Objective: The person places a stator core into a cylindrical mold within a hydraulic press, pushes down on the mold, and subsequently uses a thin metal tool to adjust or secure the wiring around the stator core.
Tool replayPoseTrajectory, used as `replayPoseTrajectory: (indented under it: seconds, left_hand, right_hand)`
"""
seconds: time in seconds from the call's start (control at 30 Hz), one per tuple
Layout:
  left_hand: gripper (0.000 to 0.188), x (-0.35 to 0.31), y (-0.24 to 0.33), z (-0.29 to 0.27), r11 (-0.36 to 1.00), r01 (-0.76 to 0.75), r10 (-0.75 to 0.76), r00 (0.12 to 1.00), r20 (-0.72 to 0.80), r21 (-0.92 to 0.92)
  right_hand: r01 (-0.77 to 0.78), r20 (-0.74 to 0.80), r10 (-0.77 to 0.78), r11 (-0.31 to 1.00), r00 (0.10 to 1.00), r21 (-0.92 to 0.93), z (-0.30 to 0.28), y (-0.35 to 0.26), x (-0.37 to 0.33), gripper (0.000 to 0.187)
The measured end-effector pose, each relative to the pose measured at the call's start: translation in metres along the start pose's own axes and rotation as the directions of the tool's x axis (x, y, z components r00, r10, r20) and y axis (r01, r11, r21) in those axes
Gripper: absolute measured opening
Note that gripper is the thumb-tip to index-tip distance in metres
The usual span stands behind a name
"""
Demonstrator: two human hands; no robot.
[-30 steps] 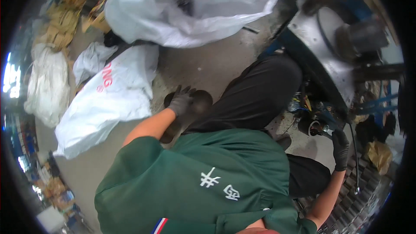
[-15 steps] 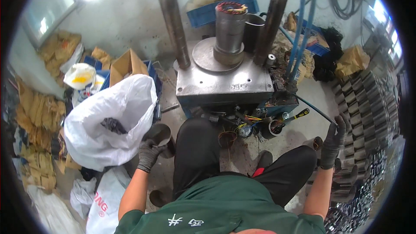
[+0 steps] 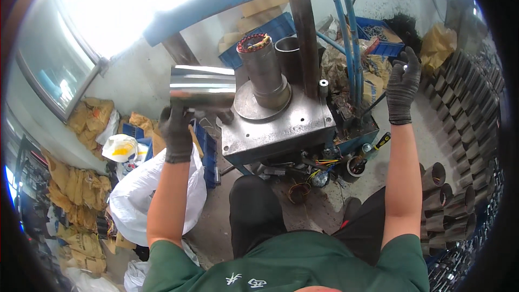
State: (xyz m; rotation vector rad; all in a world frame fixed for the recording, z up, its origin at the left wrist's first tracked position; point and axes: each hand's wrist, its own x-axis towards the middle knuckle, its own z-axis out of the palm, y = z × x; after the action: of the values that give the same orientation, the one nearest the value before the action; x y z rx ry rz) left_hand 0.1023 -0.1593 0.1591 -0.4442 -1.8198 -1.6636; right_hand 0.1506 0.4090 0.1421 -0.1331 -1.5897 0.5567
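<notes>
My left hand [image 3: 177, 132], in a dark grey glove, grips a shiny metal cylinder [image 3: 203, 85] and holds it up on its side, left of the press. On the press bed [image 3: 275, 138] stands a grey metal sleeve [image 3: 258, 70] on a round base plate, with a copper-wire winding with red lacing [image 3: 254, 42] showing at its top. My gloved right hand [image 3: 404, 86] is raised at the right, fingers upward and partly curled, at the end of a thin dark lever [image 3: 377, 103]. The lever's end is partly hidden by the hand.
A blue press beam [image 3: 227, 0] and steel column [image 3: 304, 38] frame the bed, with blue pipes [image 3: 351, 38] at right. A white sack [image 3: 143, 200] stands at left. Several metal tubes [image 3: 457, 130] are stacked at right. A dark open tube [image 3: 288, 57] stands behind the sleeve.
My left hand has lifted a cylinder from beside my knee to above the sack, near the press. My right hand has moved up, and the lever now slants upward. The view has shifted.
</notes>
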Motion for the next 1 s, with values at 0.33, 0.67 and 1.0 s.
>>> replayPoseTrajectory:
  seconds: [0.33, 0.67, 1.0]
  left_hand:
    - [0.031, 0.109, -0.014, 0.103, 0.977, 0.078, -0.103, 0.987, -0.12, -0.2]
    - [0.04, 0.181, 0.012, 0.152, 0.992, 0.099, -0.108, 0.988, 0.108, 0.082]
    - [0.052, 0.222, 0.039, 0.196, 0.898, -0.126, -0.029, 0.939, 0.342, 0.422]
  right_hand:
    - [-0.076, -0.109, 0.101, 0.974, 0.989, 0.212, -0.013, -0.011, -0.016, 0.041]
    - [-0.006, -0.101, 0.01, 0.999, 0.995, 0.042, -0.035, -0.019, -0.005, 0.02]
    - [-0.093, 0.052, 0.091, 0.995, 0.994, 0.043, -0.06, -0.041, 0.004, 0.014]
